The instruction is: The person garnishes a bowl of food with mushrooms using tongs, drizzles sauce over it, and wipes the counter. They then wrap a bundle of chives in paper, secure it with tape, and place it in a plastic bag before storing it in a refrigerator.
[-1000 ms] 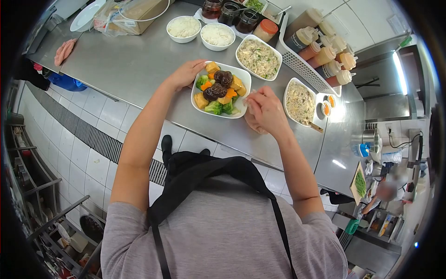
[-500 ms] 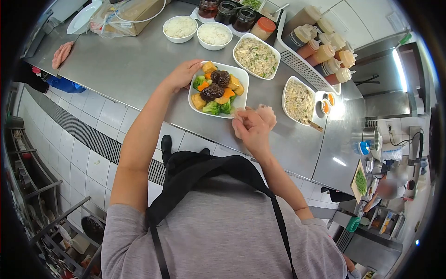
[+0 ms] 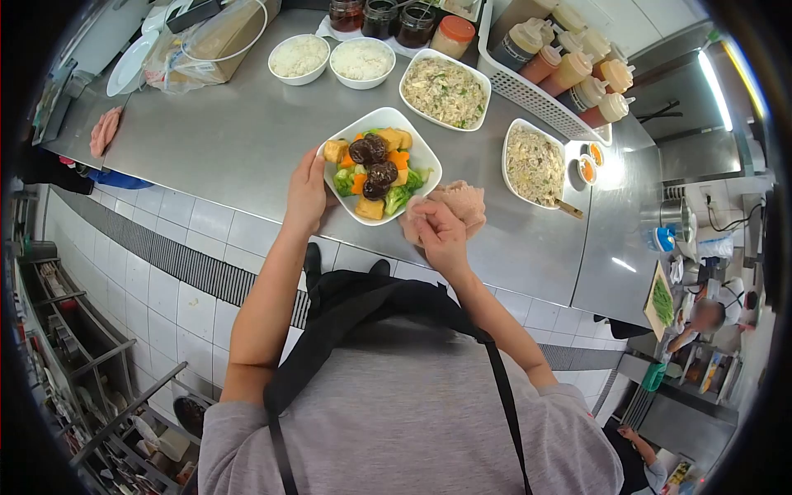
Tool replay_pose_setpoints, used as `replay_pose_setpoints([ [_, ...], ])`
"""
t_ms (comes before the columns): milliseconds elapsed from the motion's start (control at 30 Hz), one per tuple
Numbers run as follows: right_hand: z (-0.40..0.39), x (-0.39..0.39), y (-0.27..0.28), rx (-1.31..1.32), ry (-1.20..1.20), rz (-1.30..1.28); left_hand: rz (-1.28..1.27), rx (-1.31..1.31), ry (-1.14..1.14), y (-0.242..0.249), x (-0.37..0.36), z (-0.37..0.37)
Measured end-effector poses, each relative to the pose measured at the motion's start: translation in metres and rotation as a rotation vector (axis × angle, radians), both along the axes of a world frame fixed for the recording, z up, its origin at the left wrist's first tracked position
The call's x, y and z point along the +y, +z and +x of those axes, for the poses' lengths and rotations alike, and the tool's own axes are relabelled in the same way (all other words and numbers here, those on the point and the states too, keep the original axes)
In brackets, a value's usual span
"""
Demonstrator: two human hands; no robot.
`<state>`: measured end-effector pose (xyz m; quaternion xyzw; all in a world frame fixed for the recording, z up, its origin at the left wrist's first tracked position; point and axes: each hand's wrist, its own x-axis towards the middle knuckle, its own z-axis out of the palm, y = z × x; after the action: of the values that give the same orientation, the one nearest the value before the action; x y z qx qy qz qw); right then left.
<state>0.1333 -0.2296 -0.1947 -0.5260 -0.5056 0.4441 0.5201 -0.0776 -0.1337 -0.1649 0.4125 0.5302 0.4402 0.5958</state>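
Observation:
A white square bowl (image 3: 423, 157) sits near the front edge of the steel counter. In it are dark mushrooms (image 3: 369, 149), broccoli (image 3: 398, 200), carrot pieces and golden tofu-like cubes (image 3: 370, 209). My left hand (image 3: 307, 195) holds the bowl by its left side, fingers partly hidden at the rim. My right hand (image 3: 441, 238) is closed on a crumpled pink cloth (image 3: 459, 206), which it presses against the bowl's lower right rim.
Two bowls of white rice (image 3: 299, 58) and two dishes of fried rice (image 3: 445, 89) stand behind and to the right. Sauce bottles (image 3: 569, 70) fill a white basket (image 3: 536, 97). Another pink cloth (image 3: 105, 130) lies at left. A co-worker (image 3: 726, 305) stands at far right.
The bowl has turned counter-clockwise, my left hand moving down its left side with it. My right hand keeps the cloth at the rim. The whole view has shifted slightly.

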Motion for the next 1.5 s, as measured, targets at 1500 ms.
replay_pose_setpoints([
  [1500, -0.004, -0.013, 0.028, -0.168, -0.124, -0.112, -0.177, -0.167, 0.095, 0.001, -0.045, -0.021],
])
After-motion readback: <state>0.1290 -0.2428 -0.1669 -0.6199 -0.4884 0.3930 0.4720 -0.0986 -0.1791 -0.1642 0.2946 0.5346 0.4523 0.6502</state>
